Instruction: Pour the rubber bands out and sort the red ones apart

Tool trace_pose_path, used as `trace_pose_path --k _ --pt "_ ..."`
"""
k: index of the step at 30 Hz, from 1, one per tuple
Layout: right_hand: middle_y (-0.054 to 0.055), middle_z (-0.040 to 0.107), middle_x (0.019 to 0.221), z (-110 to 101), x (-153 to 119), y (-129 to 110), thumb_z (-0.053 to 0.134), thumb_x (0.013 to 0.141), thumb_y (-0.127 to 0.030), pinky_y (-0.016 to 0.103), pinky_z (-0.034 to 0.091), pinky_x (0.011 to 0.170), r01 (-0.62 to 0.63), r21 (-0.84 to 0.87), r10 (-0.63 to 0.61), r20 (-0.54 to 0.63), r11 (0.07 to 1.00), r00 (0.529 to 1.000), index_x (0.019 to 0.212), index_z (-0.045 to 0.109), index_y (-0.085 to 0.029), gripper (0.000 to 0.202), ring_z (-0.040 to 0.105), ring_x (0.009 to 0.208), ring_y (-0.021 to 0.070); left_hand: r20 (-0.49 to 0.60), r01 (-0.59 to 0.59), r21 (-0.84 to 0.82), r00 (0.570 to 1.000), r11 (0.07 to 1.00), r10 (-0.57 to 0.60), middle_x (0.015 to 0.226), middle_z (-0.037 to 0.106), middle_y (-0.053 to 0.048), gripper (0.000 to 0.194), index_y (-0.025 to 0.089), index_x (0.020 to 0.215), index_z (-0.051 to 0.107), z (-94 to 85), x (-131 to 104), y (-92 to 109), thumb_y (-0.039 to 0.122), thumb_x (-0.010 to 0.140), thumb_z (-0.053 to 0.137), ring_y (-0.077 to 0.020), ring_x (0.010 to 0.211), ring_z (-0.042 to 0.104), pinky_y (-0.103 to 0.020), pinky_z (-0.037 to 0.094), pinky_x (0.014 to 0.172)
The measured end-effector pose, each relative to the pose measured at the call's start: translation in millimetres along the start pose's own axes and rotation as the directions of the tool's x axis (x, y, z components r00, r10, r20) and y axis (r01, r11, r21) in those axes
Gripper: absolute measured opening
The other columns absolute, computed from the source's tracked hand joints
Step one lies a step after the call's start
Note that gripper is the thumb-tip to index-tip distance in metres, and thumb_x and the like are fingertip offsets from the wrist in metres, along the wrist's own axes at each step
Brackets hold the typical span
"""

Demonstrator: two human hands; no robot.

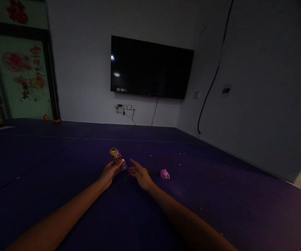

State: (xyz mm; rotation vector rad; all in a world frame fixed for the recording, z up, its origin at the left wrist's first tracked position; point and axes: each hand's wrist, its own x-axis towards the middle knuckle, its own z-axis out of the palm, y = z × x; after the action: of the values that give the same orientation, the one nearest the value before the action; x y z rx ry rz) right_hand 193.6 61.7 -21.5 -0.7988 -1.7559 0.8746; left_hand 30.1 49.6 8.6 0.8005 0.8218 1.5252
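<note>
Here, a bottle point(115, 154) tilts in the left hand point(109, 173)

The left hand's grip is closed around it above the purple surface point(87, 216). Beside its lower end, the right hand point(142, 177) has fingers apart; any contact is too dark to tell. A pink cap point(163, 174) lies farther right.

Head camera: worn on the head, facing forward and down
Left hand point(108, 174) and right hand point(142, 177): seen from behind, fairly near
Television point(151, 68): viewed from farther off, above centre
</note>
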Motion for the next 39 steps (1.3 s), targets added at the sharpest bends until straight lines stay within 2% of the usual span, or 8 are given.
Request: trace_pose_path --k 2,5,8,10,15,23,31,39 --pt "0.006 0.068 0.095 -0.4 1.3 2.6 0.037 0.086 -0.017 0.033 0.053 0.077 -0.029 0.048 0.031 -0.047 0.998 0.998 0.131 0.048 -0.021 0.046 0.066 0.083 0.0154 0.001 0.001 0.000 1.000 1.000 -0.001 0.075 0.072 -0.004 0.012 0.012 0.078 0.069 0.2 -0.3 0.4 0.014 0.068 0.077 -0.0131 0.066 0.067 -0.026 0.056 0.072" --pt "0.007 0.068 0.094 -4.9 2.5 -1.3 0.039 0.078 -0.008 0.036 0.052 0.081 -0.012 -0.116 -0.005 -0.142 0.993 0.990 0.113 0.064 -0.020 0.045 0.065 0.085 0.0174 0.007 0.005 0.005 1.000 1.000 -0.005 0.077 0.072 -0.005 0.014 0.012 0.079 0.070 0.4 -0.7 0.7 0.014 0.067 0.078 -0.0143 0.067 0.067 -0.026 0.056 0.072" --pt "0.007 0.068 0.098 -8.6 0.7 -10.8 0.042 0.071 -0.003 0.038 0.047 0.092 0.069 -0.359 -0.097 -0.060 0.931 0.994 0.090 0.073 -0.021 0.041 0.063 0.095 0.0200 0.009 0.003 0.004 1.000 1.000 -0.003 0.077 0.073 -0.006 0.014 0.012 0.079 0.070 0.8 -0.9 0.5 0.015 0.068 0.077 -0.0142 0.068 0.067 -0.025 0.056 0.072" --pt "0.007 0.063 0.116 -8.3 -1.7 -16.8 0.042 0.070 -0.001 0.038 0.043 0.098 0.139 -0.443 -0.139 0.033 0.886 0.990 0.094 0.073 -0.022 0.044 0.057 0.109 0.0210 0.011 0.002 0.001 1.000 1.000 -0.002 0.077 0.073 -0.006 0.012 0.012 0.078 0.070 0.8 -1.0 0.3 0.016 0.069 0.077 -0.0141 0.068 0.067 -0.025 0.055 0.071" --pt "0.008 0.032 0.148 -3.6 -6.4 -22.8 0.043 0.071 0.000 0.041 0.030 0.108 0.251 -0.542 -0.172 0.193 0.802 0.966 0.130 0.053 -0.024 0.064 0.031 0.135 0.0221 0.021 0.012 0.028 1.000 1.000 -0.012 0.077 0.072 -0.006 0.012 0.013 0.075 0.070 -1.3 -0.9 0.2 0.020 0.069 0.077 -0.0131 0.065 0.066 -0.024 0.054 0.068" --pt "0.010 -0.003 0.155 -1.1 -8.7 -19.7 0.050 0.076 -0.007 0.045 0.026 0.109 0.221 -0.673 -0.017 0.297 0.706 0.955 0.147 0.018 -0.026 0.080 0.013 0.140 0.0289 0.051 0.021 0.050 0.998 0.999 -0.023 0.079 0.072 -0.006 0.015 0.012 0.078 0.070 -1.4 0.0 -0.4 0.019 0.068 0.078 -0.0129 0.065 0.066 -0.023 0.054 0.066" --pt "0.010 0.008 0.155 0.6 -9.2 -14.4 0.054 0.082 -0.018 0.047 0.028 0.107 0.170 -0.690 0.017 0.256 0.704 0.967 0.144 0.028 -0.027 0.067 0.015 0.139 0.0299 0.118 -0.042 0.081 0.992 0.996 0.032 0.083 0.072 -0.008 0.035 0.011 0.084 0.068 -3.4 -1.3 -3.8 0.022 0.055 0.085 -0.0184 0.073 0.067 -0.029 0.053 0.073" --pt "0.013 0.014 0.153 0.5 -8.3 -14.8 0.052 0.084 -0.017 0.048 0.027 0.108 0.159 -0.686 0.024 0.250 0.710 0.968 0.137 0.042 -0.023 0.054 0.015 0.139 0.0299 0.052 -0.064 0.052 0.997 0.997 0.062 0.079 0.071 -0.007 0.036 0.010 0.083 0.066 -1.2 -1.7 -4.9 0.020 0.053 0.085 -0.0165 0.070 0.066 -0.027 0.052 0.072"
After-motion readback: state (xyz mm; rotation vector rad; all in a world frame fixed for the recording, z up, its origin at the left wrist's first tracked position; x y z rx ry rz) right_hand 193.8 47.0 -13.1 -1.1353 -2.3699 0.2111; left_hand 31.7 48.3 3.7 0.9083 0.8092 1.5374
